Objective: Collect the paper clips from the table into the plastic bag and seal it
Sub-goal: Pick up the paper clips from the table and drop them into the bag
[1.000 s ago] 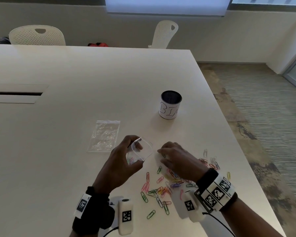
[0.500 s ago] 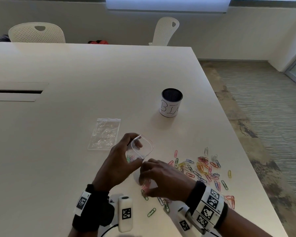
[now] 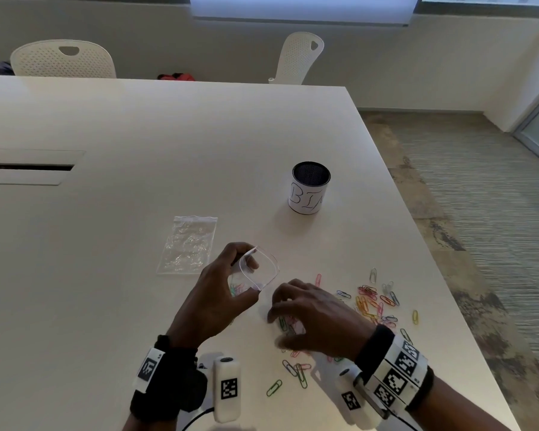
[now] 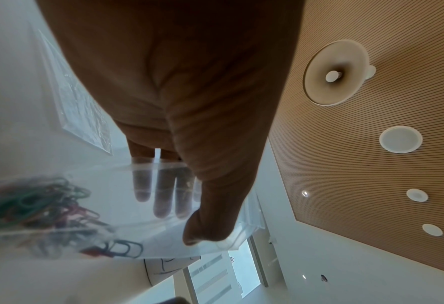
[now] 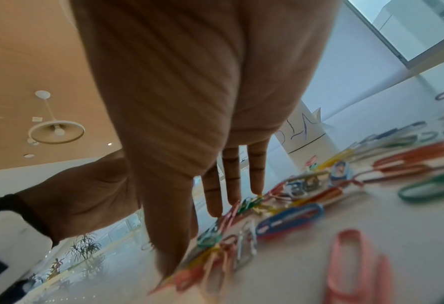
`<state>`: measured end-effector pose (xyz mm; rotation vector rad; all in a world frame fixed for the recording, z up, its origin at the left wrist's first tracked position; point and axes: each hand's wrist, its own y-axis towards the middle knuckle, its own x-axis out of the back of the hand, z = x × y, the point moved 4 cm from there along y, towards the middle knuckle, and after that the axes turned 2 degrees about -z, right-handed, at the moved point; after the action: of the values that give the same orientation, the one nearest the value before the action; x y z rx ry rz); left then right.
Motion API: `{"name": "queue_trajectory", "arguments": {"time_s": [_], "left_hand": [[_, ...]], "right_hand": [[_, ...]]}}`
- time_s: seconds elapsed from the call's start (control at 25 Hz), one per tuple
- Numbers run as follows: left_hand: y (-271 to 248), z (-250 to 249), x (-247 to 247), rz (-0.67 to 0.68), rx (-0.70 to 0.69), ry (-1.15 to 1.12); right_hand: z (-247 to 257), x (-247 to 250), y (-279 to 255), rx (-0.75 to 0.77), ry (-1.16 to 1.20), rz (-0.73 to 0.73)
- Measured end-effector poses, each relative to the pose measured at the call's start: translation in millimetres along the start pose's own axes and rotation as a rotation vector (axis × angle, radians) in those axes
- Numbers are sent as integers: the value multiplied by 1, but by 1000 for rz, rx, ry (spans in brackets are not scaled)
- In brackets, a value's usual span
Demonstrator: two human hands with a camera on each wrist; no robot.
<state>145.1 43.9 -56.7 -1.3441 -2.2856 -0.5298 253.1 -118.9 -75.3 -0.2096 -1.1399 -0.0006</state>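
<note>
My left hand (image 3: 249,279) holds a small clear plastic bag (image 3: 263,269) just above the table, mouth held wide and facing right. A few coloured paper clips (image 3: 237,289) lie inside it. In the left wrist view the thumb (image 4: 202,232) pinches the bag (image 4: 142,205) against the fingers, with the clips (image 4: 38,205) at its bottom. My right hand (image 3: 277,325) hovers clawed over a pile of loose clips (image 3: 374,303). Its fingertips (image 5: 236,201) and thumb rest on the clips (image 5: 291,218), spread apart.
A second clear bag (image 3: 189,244) lies flat to the left. A white cup marked BIN (image 3: 310,188) stands behind the clips. More clips (image 3: 296,371) lie near my wrists. The table's right edge (image 3: 448,290) runs close to the pile.
My right hand has moved from beside the bag's mouth back towards me and down onto the clips. The left hand and bag have barely shifted.
</note>
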Motion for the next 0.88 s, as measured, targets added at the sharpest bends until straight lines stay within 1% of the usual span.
{"name": "queue_trajectory", "arguments": {"time_s": [0.16, 0.2, 0.36, 0.52, 0.64, 0.88], "left_hand": [[1, 1, 1, -1, -9, 6], [1, 1, 1, -3, -11, 6], [-1, 1, 4, -10, -8, -8], [-3, 0, 3, -15, -12, -34], [-3, -2, 3, -7, -4, -30], [-5, -3, 4, -5, -12, -17]], "right_hand": [[-4, 3, -1, 10, -35, -56], [-5, 4, -3, 3, -48, -49], [-5, 5, -11, -42, -103, 55], [-2, 1, -19, -25, -104, -20], [1, -2, -19, -30, -82, -34], [2, -4, -12, -73, -121, -86]]}}
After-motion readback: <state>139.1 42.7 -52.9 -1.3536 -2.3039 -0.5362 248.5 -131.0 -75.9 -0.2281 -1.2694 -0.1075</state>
